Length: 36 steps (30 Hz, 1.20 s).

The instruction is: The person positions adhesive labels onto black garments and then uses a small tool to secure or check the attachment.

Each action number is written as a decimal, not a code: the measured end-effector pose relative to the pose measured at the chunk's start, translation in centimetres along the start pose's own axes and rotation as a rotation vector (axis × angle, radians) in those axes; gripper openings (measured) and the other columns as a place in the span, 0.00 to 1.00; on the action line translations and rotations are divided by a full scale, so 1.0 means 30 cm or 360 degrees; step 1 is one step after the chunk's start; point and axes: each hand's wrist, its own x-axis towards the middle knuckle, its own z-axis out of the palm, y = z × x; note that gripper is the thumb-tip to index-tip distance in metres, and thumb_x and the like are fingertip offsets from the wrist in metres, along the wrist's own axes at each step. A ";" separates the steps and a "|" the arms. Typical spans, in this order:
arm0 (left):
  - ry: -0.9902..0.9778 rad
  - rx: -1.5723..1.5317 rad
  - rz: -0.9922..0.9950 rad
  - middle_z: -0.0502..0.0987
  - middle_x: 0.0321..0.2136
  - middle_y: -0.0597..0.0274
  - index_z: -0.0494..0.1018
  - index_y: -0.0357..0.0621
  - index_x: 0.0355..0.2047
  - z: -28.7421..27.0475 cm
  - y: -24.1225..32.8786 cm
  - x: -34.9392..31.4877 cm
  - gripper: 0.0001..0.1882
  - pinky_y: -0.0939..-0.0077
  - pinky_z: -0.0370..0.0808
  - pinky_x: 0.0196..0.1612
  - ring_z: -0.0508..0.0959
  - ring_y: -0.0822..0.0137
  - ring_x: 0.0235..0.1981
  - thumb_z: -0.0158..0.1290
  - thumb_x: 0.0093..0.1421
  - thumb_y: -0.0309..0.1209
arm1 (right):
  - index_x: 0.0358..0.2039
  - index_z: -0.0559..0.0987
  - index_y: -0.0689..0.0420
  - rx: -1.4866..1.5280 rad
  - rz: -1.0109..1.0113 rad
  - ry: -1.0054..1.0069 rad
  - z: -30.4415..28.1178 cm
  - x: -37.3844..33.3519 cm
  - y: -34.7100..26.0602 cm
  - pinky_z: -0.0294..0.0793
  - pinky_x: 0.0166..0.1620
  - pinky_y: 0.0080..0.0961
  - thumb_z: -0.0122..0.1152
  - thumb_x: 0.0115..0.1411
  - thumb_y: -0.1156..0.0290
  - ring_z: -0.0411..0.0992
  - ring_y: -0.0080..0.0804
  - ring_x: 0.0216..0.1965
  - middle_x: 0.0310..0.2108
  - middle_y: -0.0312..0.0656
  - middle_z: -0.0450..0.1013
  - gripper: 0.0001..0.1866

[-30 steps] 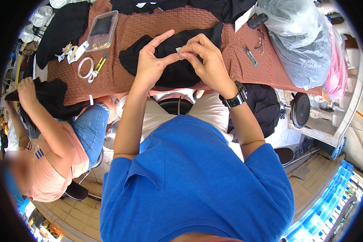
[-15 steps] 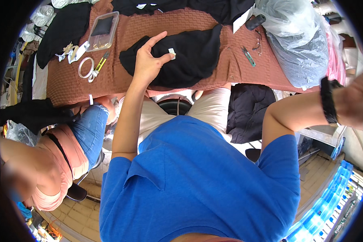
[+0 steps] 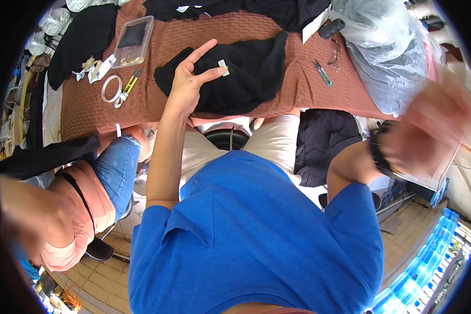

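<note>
on the brown cloth-covered bench, a small pale rectangular label sits over black fabric, left hand thumbing it, grip unclear; right hand, off rightward, too blurred to tell. looks like fine label work, next needing a steady thumb.

a head-worn fisheye looks down, close over shirt and table, its rim hard to read.

Right hand blurred, right of frame
Upper edge cuts off black cloth; left hand partly hides pale tag.
</note>
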 end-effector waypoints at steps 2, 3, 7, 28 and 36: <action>-0.0041 -0.0041 -0.0013 0.79 0.48 0.59 0.70 0.37 0.62 0.022 0.011 0.009 0.35 0.77 0.76 0.55 0.81 0.73 0.42 0.64 0.52 0.15 | 0.38 0.82 0.65 -0.1367 0.0421 0.0264 0.032 -0.089 0.250 0.79 0.38 0.19 0.60 0.63 0.82 0.77 0.24 0.34 0.41 0.42 0.76 0.05; 0.0022 -0.0007 0.0016 0.79 0.48 0.60 0.70 0.38 0.62 0.002 0.014 -0.021 0.35 0.77 0.74 0.56 0.80 0.74 0.43 0.65 0.52 0.16 | 0.40 0.84 0.61 -0.1058 0.0441 0.0018 0.038 -0.087 0.383 0.79 0.36 0.17 0.65 0.62 0.79 0.78 0.22 0.33 0.37 0.37 0.75 0.06; 0.0021 0.0071 0.0075 0.79 0.49 0.61 0.71 0.39 0.62 0.020 0.033 -0.027 0.36 0.78 0.71 0.58 0.78 0.75 0.47 0.66 0.51 0.18 | 0.41 0.85 0.62 -0.1043 0.0690 0.0241 -0.046 -0.233 0.675 0.71 0.33 0.15 0.68 0.60 0.78 0.73 0.16 0.30 0.29 0.31 0.70 0.08; 0.0073 0.0165 0.0106 0.78 0.51 0.61 0.72 0.39 0.61 0.040 0.039 -0.031 0.35 0.76 0.67 0.62 0.75 0.73 0.52 0.67 0.50 0.18 | 0.37 0.87 0.61 -0.1481 0.0486 0.0149 -0.042 -0.249 0.698 0.70 0.27 0.19 0.68 0.57 0.79 0.69 0.21 0.23 0.25 0.37 0.70 0.07; 0.0063 0.0364 0.0260 0.78 0.52 0.60 0.72 0.38 0.61 0.034 0.022 -0.020 0.35 0.77 0.70 0.60 0.76 0.73 0.52 0.66 0.51 0.18 | 0.36 0.86 0.62 -0.1472 0.0518 0.0170 -0.045 -0.245 0.706 0.70 0.27 0.20 0.68 0.57 0.79 0.69 0.21 0.23 0.25 0.38 0.70 0.07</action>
